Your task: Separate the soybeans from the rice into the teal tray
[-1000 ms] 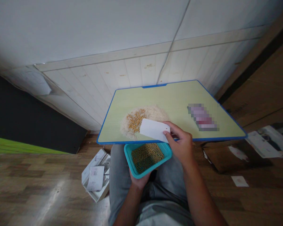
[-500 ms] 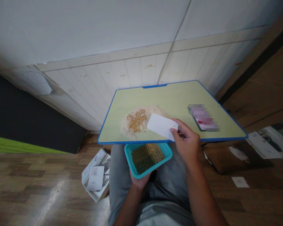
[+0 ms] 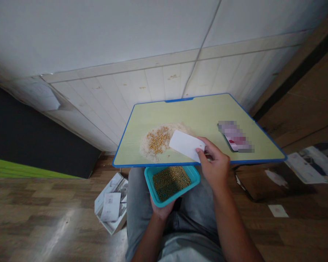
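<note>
My right hand (image 3: 214,165) pinches a white card (image 3: 186,144) by its right end and holds it over the near edge of the small green table (image 3: 205,112). The card's left end reaches a heap of white rice (image 3: 147,145) with yellow beans (image 3: 157,138) on top. My left hand (image 3: 161,209) grips a teal tray (image 3: 192,178) from below, just under the table's blue front rim. The tray holds yellow and green beans (image 3: 171,179).
A phone-like object (image 3: 235,137) lies on the table's right side. A white paneled wall stands behind the table. An open box with papers (image 3: 111,205) sits on the wooden floor to my left. Papers and cardboard (image 3: 306,165) lie to the right.
My right hand first drew the card to the right, off the near part of the heap, then tilted it back slightly left. The tray in my left hand stayed put.
</note>
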Motion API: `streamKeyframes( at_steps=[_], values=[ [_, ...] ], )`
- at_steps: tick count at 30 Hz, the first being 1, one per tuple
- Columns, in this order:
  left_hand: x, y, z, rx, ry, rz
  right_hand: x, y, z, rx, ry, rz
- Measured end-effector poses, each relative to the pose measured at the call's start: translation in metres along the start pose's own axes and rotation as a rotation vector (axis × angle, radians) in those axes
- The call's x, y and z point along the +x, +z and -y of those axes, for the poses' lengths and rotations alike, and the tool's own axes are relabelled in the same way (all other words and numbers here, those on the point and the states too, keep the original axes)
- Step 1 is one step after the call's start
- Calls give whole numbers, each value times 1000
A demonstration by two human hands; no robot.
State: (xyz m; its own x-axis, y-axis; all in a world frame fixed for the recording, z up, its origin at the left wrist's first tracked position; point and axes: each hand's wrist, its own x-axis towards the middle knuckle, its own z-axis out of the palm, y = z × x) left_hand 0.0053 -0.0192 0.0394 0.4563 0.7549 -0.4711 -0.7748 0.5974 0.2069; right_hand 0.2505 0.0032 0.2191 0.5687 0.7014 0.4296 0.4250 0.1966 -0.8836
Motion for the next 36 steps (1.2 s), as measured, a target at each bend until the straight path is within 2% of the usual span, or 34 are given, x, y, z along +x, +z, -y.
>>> streamKeyframes(
  at_steps=[9, 13, 18, 23, 33, 36],
  values=[
    [0, 0, -2, -66, -10, 49, 2, 0, 4, -13, -44, 52],
    [0, 3, -2, -17, -13, 53, 2, -1, 5, 1, -49, 63],
    [-3, 15, -1, 83, 5, -9, 3, 0, 3, 23, -32, 108],
    [-9, 29, 2, 70, 29, -92, 3, 3, 3, 42, -15, 151],
    [-10, 34, 2, 90, 39, -67, 1, 4, 6, 85, -61, 197],
    [-11, 36, 2, 110, 39, -101, 1, 3, 8, 87, -69, 205]
  ],
)
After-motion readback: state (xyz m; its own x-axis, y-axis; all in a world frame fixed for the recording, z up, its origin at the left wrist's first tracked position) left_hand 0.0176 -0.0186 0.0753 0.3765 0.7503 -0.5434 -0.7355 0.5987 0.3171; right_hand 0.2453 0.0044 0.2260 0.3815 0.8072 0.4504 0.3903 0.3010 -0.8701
